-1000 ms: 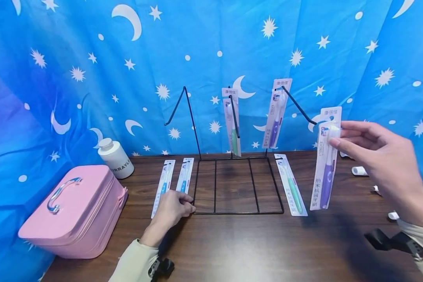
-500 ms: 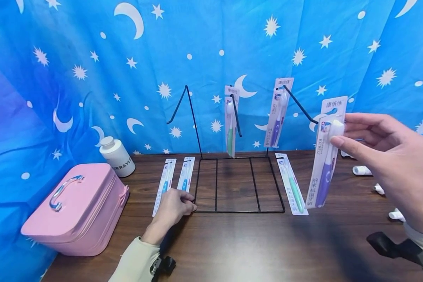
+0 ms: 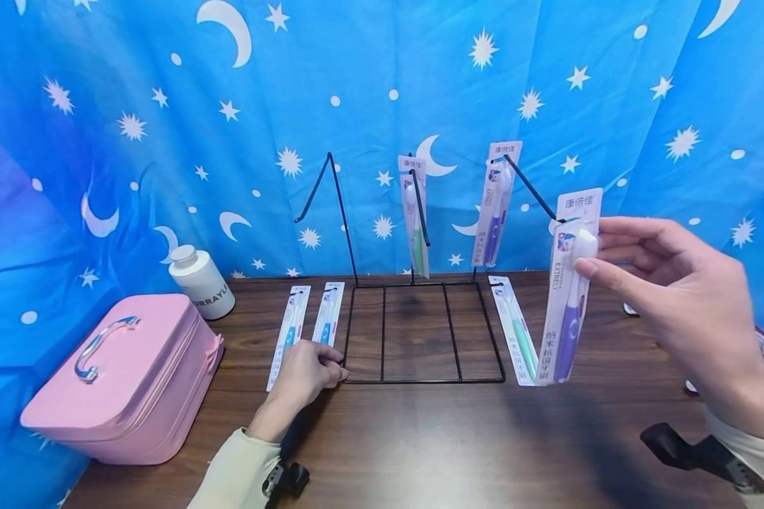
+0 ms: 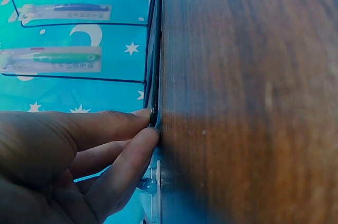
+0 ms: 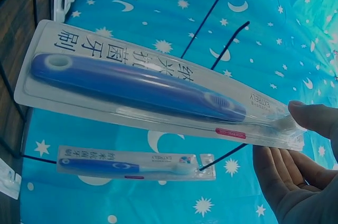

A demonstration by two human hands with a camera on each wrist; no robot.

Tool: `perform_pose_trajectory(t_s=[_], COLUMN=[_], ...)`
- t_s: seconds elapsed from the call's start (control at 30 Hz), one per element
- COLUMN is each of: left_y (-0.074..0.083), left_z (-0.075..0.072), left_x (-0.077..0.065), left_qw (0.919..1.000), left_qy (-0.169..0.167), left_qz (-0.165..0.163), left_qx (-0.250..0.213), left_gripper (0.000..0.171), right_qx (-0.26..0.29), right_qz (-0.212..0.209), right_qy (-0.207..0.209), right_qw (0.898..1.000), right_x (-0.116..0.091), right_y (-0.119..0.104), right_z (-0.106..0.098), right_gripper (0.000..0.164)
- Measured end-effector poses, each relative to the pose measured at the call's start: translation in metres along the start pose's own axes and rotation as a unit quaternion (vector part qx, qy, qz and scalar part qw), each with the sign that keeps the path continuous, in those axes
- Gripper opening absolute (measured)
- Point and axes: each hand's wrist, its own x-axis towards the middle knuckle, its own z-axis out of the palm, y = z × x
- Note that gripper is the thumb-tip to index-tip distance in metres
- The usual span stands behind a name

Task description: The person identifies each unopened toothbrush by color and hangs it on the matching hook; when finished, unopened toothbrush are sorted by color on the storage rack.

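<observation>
My right hand pinches a carded purple toothbrush by its upper right edge, thumb in front. The package hangs almost upright, its hole at the tip of the right hook; whether the wire is through the hole, I cannot tell. My left hand pinches the front left corner of a black wire display rack between thumb and finger, plain in the left wrist view. Another purple toothbrush hangs at the back of that right hook. From the middle hook hangs a green toothbrush.
Two blue toothbrushes in packages lie left of the rack, and a packaged green one lies right of it. A pink case and white bottle stand at left. Behind everything hangs a blue curtain.
My right hand has brought the purple toothbrush up, then left, so that its hole meets the tip of the right hook. The left hand keeps its pinch on the rack corner.
</observation>
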Motion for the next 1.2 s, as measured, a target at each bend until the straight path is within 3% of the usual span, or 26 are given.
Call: perform_pose_trajectory(t_s=[0.43, 0.67, 1.2], left_y=[-0.002, -0.002, -0.001], left_z=[0.0, -0.001, -0.001], left_x=[0.001, 0.002, 0.002], left_qw=[1.0, 1.0, 0.9999], left_qy=[-0.004, -0.001, -0.002], left_qz=[-0.003, 0.0, 0.001], left_qx=[-0.003, 0.004, 0.01], left_gripper=[0.016, 0.016, 0.017], right_qx=[0.037, 0.012, -0.013], right_qz=[0.007, 0.021, -0.005], right_qy=[-0.032, -0.037, -0.013], right_qw=[0.999, 0.999, 1.0], right_x=[0.005, 0.022, 0.068], right_y=[0.004, 0.014, 0.032], right_z=[0.013, 0.021, 0.057], right_gripper=[0.051, 0.051, 0.048])
